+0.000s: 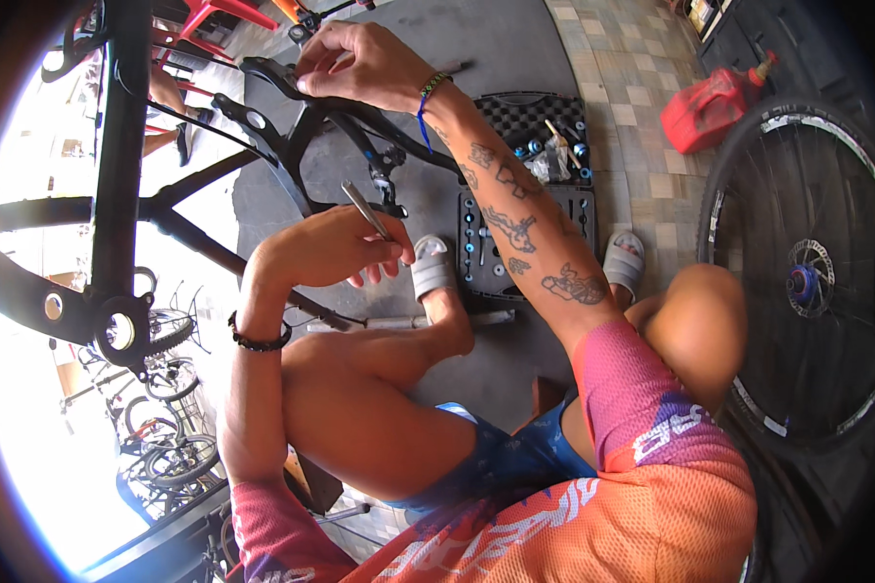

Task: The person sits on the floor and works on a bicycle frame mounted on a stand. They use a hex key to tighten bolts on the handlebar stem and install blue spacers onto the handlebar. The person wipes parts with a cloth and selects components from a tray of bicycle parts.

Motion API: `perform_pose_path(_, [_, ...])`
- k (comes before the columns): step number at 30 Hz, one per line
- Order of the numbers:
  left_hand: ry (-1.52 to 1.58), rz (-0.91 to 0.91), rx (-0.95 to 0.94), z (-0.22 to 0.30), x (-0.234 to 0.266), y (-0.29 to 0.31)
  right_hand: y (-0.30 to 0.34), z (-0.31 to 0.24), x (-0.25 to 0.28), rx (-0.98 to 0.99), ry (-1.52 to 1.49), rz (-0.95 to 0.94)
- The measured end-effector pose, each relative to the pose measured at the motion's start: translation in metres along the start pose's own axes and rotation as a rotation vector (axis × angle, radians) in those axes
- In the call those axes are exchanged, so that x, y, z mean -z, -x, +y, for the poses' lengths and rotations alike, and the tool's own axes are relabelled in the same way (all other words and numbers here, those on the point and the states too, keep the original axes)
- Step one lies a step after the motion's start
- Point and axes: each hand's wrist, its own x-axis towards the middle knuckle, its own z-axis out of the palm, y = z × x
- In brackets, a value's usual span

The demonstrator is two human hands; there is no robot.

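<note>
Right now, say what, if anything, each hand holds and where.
The left hand holds a slim metal tool near its lower end; whether the right hand holds anything cannot be told.

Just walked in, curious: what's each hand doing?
Left hand: holding a slim metal tool.
Right hand: fingers curled at the black bicycle frame; whether it holds anything cannot be told.

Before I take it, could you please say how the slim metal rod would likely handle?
The slim metal rod is probably stiff, as it looks straight in the left hand. Its shiny surface may feel slippery, and its narrow, seemingly round shaft could roll if set down.
</note>
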Motion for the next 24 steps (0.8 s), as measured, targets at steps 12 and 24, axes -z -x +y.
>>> perform_pose_path(12, [-0.012,0.029,-0.018,-0.004,0.001,0.007,0.128,0.106,0.105,-0.519,-0.216,0.436])
perform_pose_path(24, [0.000,0.055,-0.015,-0.007,0.001,0.006,0.303,0.176,0.072,-0.924,-0.930,0.622])
